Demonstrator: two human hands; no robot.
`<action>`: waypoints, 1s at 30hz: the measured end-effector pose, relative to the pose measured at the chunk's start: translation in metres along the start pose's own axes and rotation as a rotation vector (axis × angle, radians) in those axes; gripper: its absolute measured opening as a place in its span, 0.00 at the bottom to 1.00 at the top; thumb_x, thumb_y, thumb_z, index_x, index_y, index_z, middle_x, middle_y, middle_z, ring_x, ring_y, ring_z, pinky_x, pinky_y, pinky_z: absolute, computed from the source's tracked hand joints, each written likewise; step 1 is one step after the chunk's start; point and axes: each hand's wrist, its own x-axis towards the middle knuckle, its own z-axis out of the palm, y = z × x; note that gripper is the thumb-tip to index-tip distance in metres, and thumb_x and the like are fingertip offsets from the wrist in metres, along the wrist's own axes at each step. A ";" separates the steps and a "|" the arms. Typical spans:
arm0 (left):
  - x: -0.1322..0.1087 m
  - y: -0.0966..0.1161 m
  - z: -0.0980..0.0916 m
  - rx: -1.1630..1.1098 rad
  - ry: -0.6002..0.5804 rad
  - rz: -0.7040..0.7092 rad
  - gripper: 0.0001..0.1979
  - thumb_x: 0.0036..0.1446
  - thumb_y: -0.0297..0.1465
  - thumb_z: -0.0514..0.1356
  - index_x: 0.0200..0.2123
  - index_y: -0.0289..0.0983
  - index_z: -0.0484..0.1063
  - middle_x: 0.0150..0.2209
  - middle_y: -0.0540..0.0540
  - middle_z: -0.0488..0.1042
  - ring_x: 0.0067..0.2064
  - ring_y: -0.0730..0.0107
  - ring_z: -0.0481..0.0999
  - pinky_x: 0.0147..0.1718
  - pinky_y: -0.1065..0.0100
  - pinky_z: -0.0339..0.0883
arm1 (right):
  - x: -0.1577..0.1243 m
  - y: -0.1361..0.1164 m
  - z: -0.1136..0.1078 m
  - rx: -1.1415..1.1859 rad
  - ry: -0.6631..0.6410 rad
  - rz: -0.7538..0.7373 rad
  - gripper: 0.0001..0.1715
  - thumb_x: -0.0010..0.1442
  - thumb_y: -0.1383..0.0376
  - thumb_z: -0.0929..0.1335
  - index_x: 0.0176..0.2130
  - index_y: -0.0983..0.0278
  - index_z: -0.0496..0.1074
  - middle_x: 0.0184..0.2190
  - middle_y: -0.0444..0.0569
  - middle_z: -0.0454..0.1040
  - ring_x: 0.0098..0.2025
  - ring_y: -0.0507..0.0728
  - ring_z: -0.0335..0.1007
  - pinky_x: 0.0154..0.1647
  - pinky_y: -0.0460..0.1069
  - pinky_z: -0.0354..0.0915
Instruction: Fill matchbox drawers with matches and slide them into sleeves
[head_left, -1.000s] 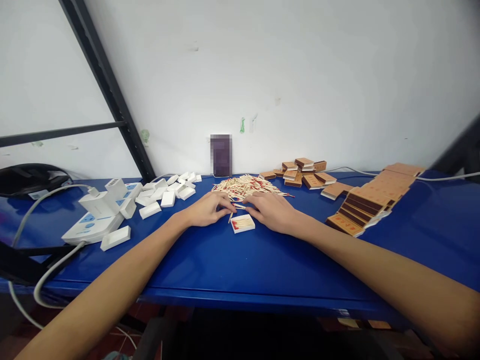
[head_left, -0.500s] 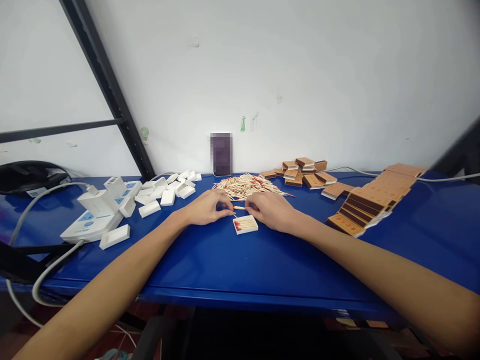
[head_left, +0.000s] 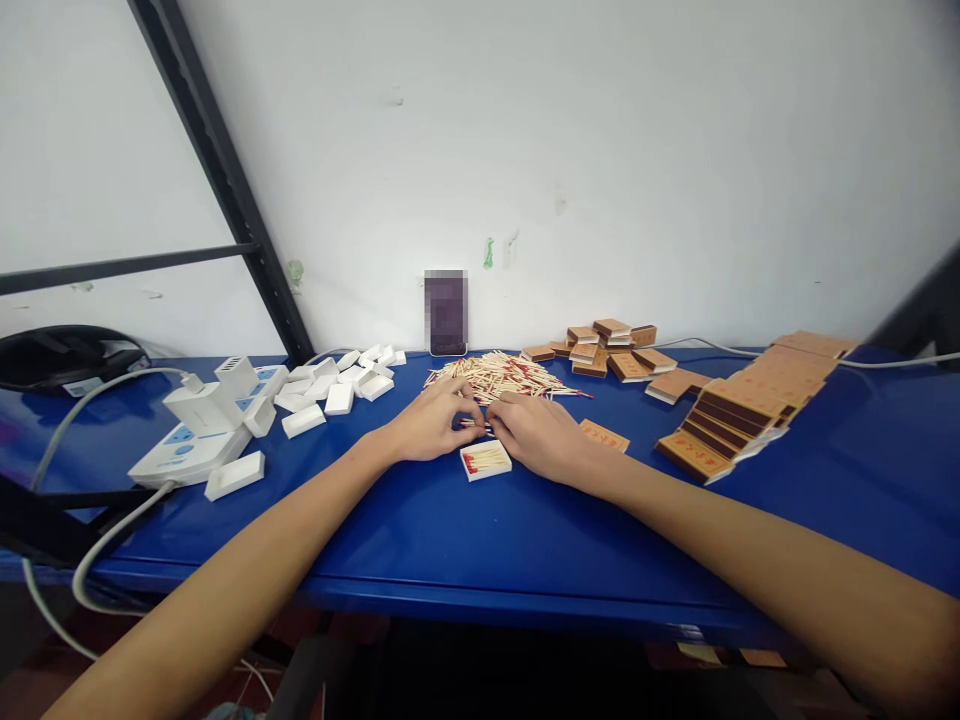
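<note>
Near the middle of the blue table (head_left: 450,540), the left hand (head_left: 431,432) and right hand (head_left: 536,437) lie palm down and half curled, fingertips meeting on a few loose red-tipped wooden matches (head_left: 477,422) at the near fringe of the heaped match pile (head_left: 504,372); whether either pinches any cannot be told. Just in front of them, toward the table's front edge, sits a small white cardboard tray of matches (head_left: 486,460). A flat brown matchbox sleeve (head_left: 604,435) lies beside the right hand.

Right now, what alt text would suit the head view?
The left hand and right hand pinch a few matches just behind an open white tray of matches on a blue table. Behind lies a match pile, with white trays left and brown sleeves right.
</note>
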 end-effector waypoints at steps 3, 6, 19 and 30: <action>0.000 0.001 0.000 -0.009 0.007 0.018 0.08 0.60 0.35 0.59 0.36 0.40 0.77 0.39 0.47 0.67 0.44 0.65 0.67 0.47 0.63 0.61 | -0.003 0.000 -0.004 -0.023 -0.007 -0.007 0.15 0.65 0.70 0.58 0.44 0.66 0.71 0.42 0.56 0.74 0.41 0.60 0.71 0.34 0.49 0.58; 0.000 0.001 -0.001 -0.033 0.008 0.043 0.09 0.62 0.35 0.57 0.40 0.40 0.76 0.40 0.47 0.68 0.45 0.65 0.68 0.47 0.64 0.60 | -0.007 0.004 -0.004 0.018 -0.019 -0.035 0.15 0.65 0.70 0.58 0.45 0.66 0.71 0.44 0.55 0.73 0.42 0.59 0.70 0.35 0.49 0.59; -0.010 -0.014 -0.016 0.103 -0.087 -0.047 0.16 0.58 0.36 0.57 0.47 0.38 0.74 0.40 0.45 0.76 0.43 0.62 0.72 0.46 0.61 0.63 | -0.008 0.019 -0.001 0.263 -0.065 -0.098 0.22 0.69 0.56 0.58 0.49 0.66 0.73 0.43 0.56 0.69 0.42 0.58 0.68 0.44 0.51 0.61; -0.008 -0.005 -0.014 0.082 -0.100 -0.030 0.12 0.56 0.37 0.59 0.40 0.38 0.78 0.35 0.46 0.76 0.38 0.65 0.73 0.40 0.65 0.64 | -0.005 0.024 0.002 0.281 -0.062 -0.160 0.20 0.68 0.58 0.61 0.49 0.67 0.73 0.40 0.56 0.71 0.42 0.58 0.68 0.43 0.51 0.61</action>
